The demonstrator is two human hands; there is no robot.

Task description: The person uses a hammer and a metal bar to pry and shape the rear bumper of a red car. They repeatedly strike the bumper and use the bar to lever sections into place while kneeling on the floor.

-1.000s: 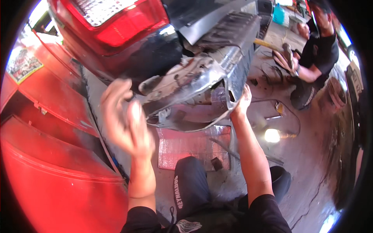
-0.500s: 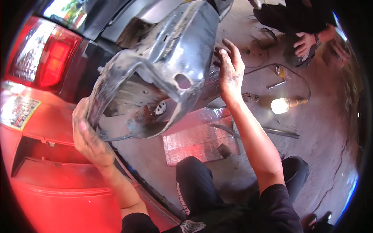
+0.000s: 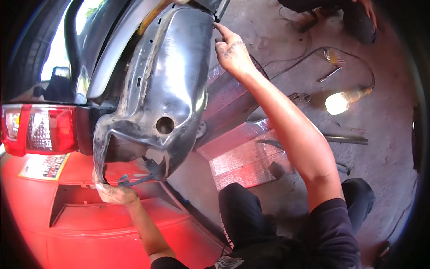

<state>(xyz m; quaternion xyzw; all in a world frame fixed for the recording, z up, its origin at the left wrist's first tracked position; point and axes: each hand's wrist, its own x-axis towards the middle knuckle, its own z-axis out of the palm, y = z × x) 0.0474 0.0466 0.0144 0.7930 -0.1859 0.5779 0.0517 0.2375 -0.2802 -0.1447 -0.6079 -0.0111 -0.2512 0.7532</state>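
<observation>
A dark grey sheet-metal car body panel, with a round hole near its lower end, hangs beside the vehicle's tail light. My left hand is closed on the panel's lower lip, thumb on the near side and some fingers hidden behind the metal. Higher up, my right hand is at the panel's far right edge. Its index finger reaches to the metal while the other fingers curl in. The red-and-clear tail light sits left of the panel, above the red bodywork.
On the floor to the right lie a lit bulb lamp with its cable, a metal tool and a dark bar. A silvery sheet lies before my knees. Another person's hand shows at the upper right.
The panel has turned more upright, showing more of its outer face. My left hand has moved down along its lip; my right hand has moved up and left, to the panel's upper edge.
</observation>
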